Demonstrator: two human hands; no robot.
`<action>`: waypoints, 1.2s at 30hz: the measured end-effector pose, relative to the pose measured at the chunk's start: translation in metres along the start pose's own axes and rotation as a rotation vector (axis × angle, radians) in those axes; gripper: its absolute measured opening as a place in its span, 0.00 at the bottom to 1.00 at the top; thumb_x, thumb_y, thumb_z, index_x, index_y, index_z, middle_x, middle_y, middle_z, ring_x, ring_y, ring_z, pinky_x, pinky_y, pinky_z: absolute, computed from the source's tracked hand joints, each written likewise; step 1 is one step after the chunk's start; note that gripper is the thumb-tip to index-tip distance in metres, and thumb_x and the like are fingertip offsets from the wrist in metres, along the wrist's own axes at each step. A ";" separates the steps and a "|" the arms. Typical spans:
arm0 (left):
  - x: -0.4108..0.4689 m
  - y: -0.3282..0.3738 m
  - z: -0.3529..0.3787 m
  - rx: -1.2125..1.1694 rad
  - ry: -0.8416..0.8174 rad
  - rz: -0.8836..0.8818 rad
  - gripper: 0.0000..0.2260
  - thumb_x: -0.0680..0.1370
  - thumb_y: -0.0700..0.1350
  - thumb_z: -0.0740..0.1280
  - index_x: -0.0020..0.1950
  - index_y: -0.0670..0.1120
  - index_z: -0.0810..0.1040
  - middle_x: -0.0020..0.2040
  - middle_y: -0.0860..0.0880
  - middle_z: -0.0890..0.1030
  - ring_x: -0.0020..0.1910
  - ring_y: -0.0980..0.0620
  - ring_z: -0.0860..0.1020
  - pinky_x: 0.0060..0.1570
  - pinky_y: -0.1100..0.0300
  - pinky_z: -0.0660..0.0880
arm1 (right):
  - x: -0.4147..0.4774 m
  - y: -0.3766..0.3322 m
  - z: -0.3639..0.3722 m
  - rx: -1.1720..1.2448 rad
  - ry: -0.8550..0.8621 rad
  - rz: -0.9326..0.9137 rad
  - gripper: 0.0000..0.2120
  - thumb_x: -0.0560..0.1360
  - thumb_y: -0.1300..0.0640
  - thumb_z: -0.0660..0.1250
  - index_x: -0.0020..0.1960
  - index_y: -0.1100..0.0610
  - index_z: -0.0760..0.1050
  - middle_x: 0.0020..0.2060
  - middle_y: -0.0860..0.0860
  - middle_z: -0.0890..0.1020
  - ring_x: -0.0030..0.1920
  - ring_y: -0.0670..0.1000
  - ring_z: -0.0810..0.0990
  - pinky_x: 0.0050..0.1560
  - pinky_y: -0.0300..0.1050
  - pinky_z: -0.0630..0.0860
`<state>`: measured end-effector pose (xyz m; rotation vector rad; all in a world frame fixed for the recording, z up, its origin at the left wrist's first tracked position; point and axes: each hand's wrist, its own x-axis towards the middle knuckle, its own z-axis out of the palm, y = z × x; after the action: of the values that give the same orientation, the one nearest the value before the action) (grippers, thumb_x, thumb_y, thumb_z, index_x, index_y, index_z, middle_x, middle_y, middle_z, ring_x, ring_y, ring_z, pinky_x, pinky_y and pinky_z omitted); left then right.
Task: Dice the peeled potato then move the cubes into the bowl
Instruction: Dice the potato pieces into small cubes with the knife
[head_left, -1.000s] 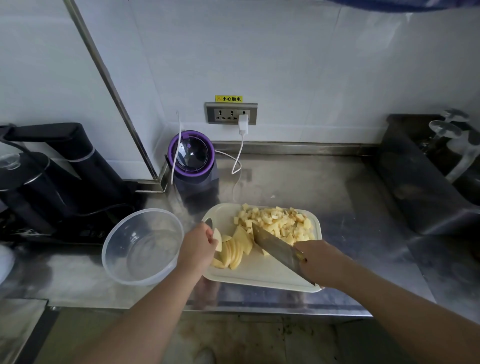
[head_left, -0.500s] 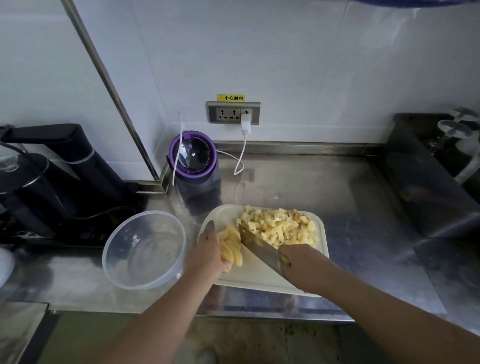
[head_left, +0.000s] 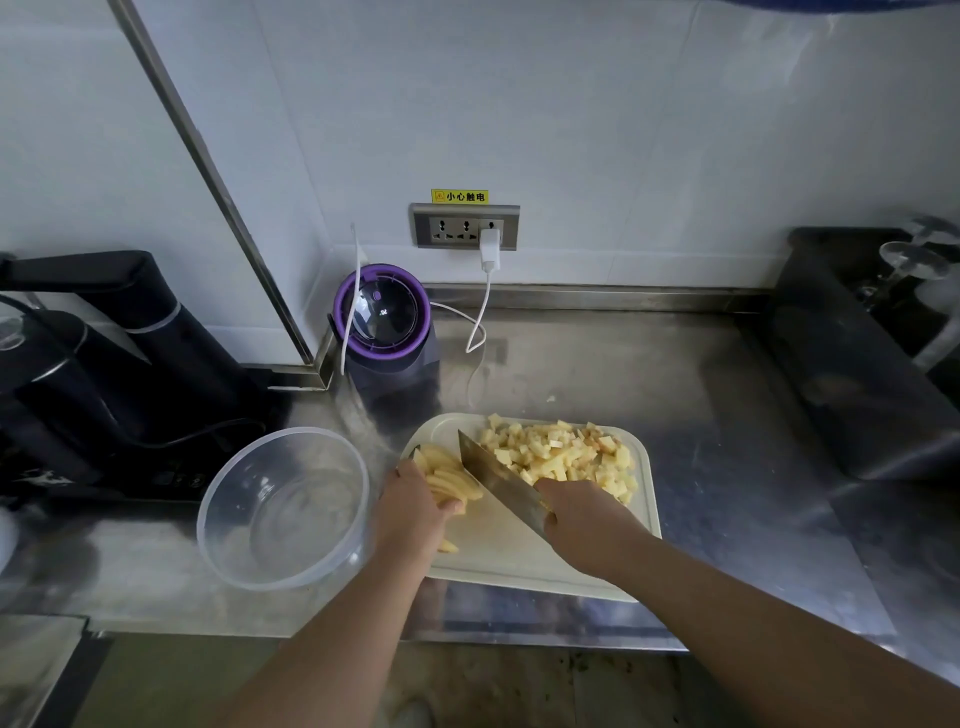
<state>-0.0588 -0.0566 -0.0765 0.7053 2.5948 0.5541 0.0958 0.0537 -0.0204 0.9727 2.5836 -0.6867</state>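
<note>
Board (head_left: 498, 551) hugs the counter's (head_left: 727, 415) front edge, bowl (head_left: 208, 499) just left. Left hand (head_left: 415, 506) curls over pale potato slices (head_left: 449, 475) mid-board; right hand (head_left: 582, 514) clenches the knife (head_left: 493, 475) beside them; yellow cubes (head_left: 561, 452) heaped far right.

Left hand (head_left: 415, 512) on the near-left part of the cutting board (head_left: 498, 564), fingers curled over a fanned stack of potato slices (head_left: 449, 475). Right hand (head_left: 582, 519) grips the knife (head_left: 496, 480); the blade runs far-left, just right of the slices. Pile of cubes (head_left: 561, 454) on the far-right part of the board, touching the blade's right side. See-through bowl (head_left: 283, 506) just left of the board on the steel counter (head_left: 727, 415). Purple-rimmed blender (head_left: 384, 317) beyond the board, white cable (head_left: 480, 312) plugged into the wall socket (head_left: 465, 226). Black appliance (head_left: 104, 364) far left, dark basin (head_left: 857, 364) right.
</note>
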 end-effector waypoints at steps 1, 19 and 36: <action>0.000 0.001 -0.001 -0.013 -0.004 0.000 0.27 0.72 0.51 0.74 0.63 0.41 0.67 0.58 0.44 0.73 0.54 0.46 0.77 0.53 0.55 0.76 | -0.001 0.001 -0.001 -0.001 0.005 0.001 0.14 0.82 0.59 0.56 0.66 0.53 0.70 0.43 0.47 0.74 0.40 0.47 0.76 0.37 0.37 0.74; -0.023 -0.016 -0.010 0.552 -0.249 0.554 0.11 0.81 0.41 0.59 0.62 0.46 0.74 0.61 0.49 0.72 0.52 0.50 0.77 0.43 0.60 0.68 | -0.046 0.029 -0.003 0.010 0.012 -0.027 0.15 0.83 0.55 0.57 0.69 0.51 0.69 0.47 0.46 0.77 0.38 0.44 0.77 0.38 0.30 0.75; -0.041 0.006 0.039 -0.344 -0.013 0.079 0.08 0.75 0.41 0.71 0.54 0.44 0.79 0.47 0.53 0.79 0.51 0.53 0.78 0.53 0.63 0.71 | -0.079 0.023 0.026 -0.109 -0.023 -0.034 0.20 0.82 0.58 0.61 0.71 0.50 0.59 0.49 0.50 0.79 0.39 0.47 0.77 0.41 0.41 0.77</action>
<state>-0.0055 -0.0636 -0.0954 0.6915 2.3799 0.9863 0.1714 0.0127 -0.0156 0.8839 2.5936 -0.5555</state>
